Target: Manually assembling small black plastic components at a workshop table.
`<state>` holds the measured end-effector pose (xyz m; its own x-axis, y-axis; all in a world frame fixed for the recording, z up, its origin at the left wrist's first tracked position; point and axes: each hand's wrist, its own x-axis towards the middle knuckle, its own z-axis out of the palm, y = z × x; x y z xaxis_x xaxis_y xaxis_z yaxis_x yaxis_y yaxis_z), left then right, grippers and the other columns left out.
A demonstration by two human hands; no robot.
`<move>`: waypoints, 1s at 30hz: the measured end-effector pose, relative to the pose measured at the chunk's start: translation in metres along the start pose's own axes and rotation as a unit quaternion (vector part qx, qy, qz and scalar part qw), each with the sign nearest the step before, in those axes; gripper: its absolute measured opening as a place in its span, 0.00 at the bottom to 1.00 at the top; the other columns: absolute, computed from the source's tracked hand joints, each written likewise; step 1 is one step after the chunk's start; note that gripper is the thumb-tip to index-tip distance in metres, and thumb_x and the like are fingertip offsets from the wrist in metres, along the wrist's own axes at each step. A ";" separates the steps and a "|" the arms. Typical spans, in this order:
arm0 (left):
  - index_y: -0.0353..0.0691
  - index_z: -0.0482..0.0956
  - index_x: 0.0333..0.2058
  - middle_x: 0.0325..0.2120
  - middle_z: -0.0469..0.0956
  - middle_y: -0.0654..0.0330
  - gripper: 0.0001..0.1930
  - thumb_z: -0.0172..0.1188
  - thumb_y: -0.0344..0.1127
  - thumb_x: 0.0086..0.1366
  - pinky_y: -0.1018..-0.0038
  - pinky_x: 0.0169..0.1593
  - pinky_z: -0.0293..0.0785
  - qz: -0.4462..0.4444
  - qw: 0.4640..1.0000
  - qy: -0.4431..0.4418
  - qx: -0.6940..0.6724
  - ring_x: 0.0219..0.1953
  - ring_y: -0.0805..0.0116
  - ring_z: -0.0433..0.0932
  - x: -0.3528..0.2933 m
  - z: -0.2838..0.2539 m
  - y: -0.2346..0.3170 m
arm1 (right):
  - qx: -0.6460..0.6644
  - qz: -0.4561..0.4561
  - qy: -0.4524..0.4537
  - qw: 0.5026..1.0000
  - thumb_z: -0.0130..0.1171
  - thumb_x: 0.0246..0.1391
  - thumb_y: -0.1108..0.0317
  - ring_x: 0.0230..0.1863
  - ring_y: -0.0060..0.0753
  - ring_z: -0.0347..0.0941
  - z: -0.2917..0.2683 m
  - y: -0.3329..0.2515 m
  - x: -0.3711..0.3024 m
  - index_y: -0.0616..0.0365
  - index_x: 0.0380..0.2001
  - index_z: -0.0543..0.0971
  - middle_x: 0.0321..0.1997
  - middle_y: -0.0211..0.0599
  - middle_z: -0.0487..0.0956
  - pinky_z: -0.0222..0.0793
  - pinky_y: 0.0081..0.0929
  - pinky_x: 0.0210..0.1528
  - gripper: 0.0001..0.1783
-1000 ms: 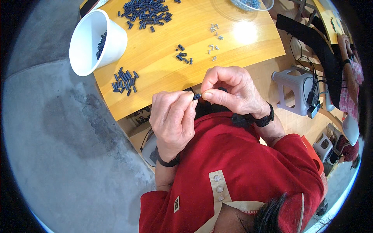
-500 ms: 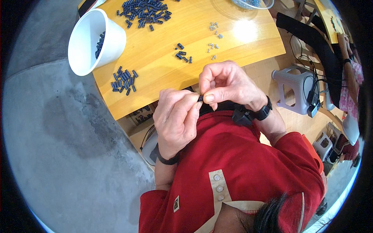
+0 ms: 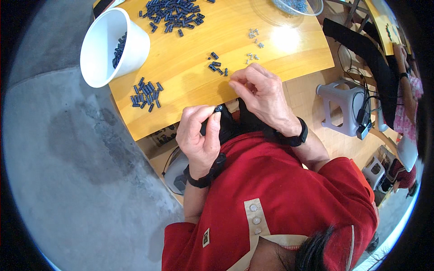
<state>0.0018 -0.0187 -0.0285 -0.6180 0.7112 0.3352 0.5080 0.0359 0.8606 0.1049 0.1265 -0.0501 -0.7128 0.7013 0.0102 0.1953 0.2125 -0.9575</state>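
Note:
Just past the near edge of the table, my left hand [image 3: 199, 140] pinches a small black cylindrical piece [image 3: 219, 109] between thumb and forefinger, its round end facing up. To the right and slightly farther off, my right hand [image 3: 264, 95] hovers over the table edge. Its thumb and forefinger are drawn together; whether anything sits between the tips is too small to make out. Closest to those tips lies a loose group of black pieces [image 3: 216, 67]. Small silver screws [image 3: 252, 58] are scattered beyond the right hand.
A white bucket [image 3: 140, 47] with black pieces inside leans at the table's left. Black pieces form a large heap [image 3: 174, 13] at the back and a smaller pile [image 3: 147, 94] front left. A clear bowl [image 3: 316, 8] stands far right, a grey stool [image 3: 339, 108] beyond the table [image 3: 181, 58].
My hands have come apart. The left has moved slightly left with the black piece, and the right has let go of it and risen toward the table.

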 end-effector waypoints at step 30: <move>0.30 0.78 0.35 0.33 0.78 0.54 0.07 0.62 0.17 0.57 0.74 0.42 0.72 -0.009 0.996 -0.036 -0.076 0.35 0.66 0.76 0.010 -0.001 0.020 | 0.448 0.150 -0.144 0.869 0.61 0.59 0.74 0.27 0.22 0.79 -0.037 -0.018 -0.012 0.63 0.40 0.80 0.30 0.34 0.82 0.79 0.21 0.32 0.07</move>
<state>0.0050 -0.0121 -0.0077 -0.5792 0.7598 0.2953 0.3976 -0.0529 0.9160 0.1348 0.1399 -0.0221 -0.8847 0.4063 -0.2283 -0.1096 -0.6575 -0.7455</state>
